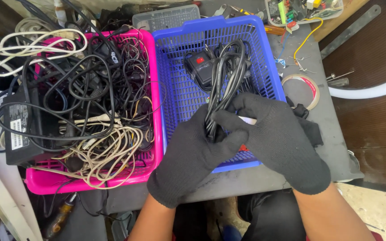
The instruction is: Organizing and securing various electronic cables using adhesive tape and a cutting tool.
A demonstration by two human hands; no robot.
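Note:
Both my hands wear black knit gloves and meet over the near edge of a blue plastic basket (175, 93). My left hand (188, 160) grips a bundle of looped black cable (226, 71) from below. My right hand (275, 138) closes on the same bundle from the right, thumb across it, with a small white piece showing between the fingers. The cable loops run up into the basket to a black adapter with a red switch (200, 67).
A pink basket (155, 102) on the left is heaped with tangled black and beige cables and a black power brick (18, 129). A tape roll (301, 87), small tools and a tray of parts (300, 11) lie on the grey table at right.

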